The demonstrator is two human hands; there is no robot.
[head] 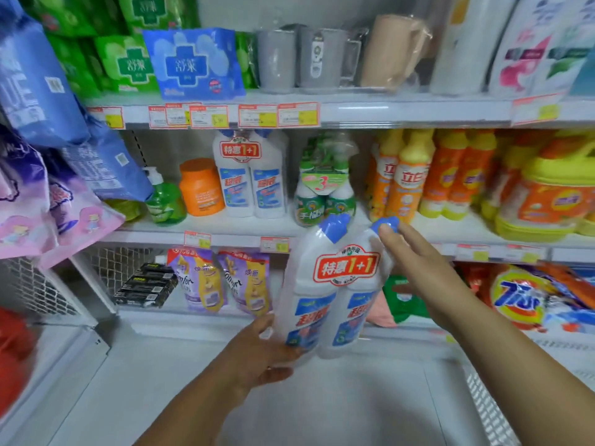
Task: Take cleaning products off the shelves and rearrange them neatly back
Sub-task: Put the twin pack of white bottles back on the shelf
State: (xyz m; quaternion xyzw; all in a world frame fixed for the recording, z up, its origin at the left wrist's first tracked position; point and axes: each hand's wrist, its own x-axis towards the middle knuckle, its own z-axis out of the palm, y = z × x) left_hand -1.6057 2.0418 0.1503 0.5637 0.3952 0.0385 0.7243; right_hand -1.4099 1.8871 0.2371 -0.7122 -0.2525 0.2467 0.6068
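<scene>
While twin-pack (309, 313) tilts, label (346, 268) reads "1+1".

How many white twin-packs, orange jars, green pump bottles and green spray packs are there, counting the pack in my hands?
White twin-packs: 2, shelved twin-pack and held twin-pack
Orange jar: 1
Green pump bottle: 1
Green spray pack: 1
Total: 5

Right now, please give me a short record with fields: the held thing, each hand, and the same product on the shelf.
held: twin pack, white bottles, blue caps
left hand: grips the twin pack's base
right hand: straight fingers touch one blue cap
shelf pack: same kind, upright on middle shelf
neighbours: orange jar on its left, green pack on its right
</scene>
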